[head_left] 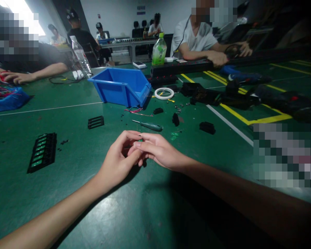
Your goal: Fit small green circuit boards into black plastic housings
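Over the table's near middle, my left hand (119, 154) and my right hand (162, 149) meet fingertip to fingertip. Their fingers are closed around a small green piece (140, 140), mostly covered, so its exact kind cannot be made out. Just beyond them lies a screwdriver (151, 126) with a dark green handle, its shaft pointing left. Small green bits (174, 136) rest to the right of it. On the left are a black slotted frame (95, 122) and a longer black holder with several green inserts (42, 152).
A blue bin (119, 90) stands beyond my hands, beside a white ring (164, 93). Black blocks (207, 127), loose screws (178, 108) and thin wires (137, 110) lie about. Two bottles, one green (159, 50), stand farther back. Co-workers sit across the table and at left.
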{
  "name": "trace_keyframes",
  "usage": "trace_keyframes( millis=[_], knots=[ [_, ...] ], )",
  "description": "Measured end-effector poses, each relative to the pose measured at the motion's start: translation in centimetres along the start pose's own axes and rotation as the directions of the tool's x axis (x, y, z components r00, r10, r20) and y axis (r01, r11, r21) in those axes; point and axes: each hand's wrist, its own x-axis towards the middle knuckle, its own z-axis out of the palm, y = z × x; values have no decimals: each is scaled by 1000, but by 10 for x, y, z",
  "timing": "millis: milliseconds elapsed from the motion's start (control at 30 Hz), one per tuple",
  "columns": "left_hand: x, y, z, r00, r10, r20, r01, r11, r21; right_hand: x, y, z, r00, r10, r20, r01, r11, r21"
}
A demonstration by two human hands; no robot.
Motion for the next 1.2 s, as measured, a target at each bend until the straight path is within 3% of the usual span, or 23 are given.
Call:
trace_keyframes(
  millis=[1200],
  knots=[
    [-1,-2,0,1000,-14,6,14,1000,-25,-1,1,-2,1000,-5,9,6,999,-35]
  ],
)
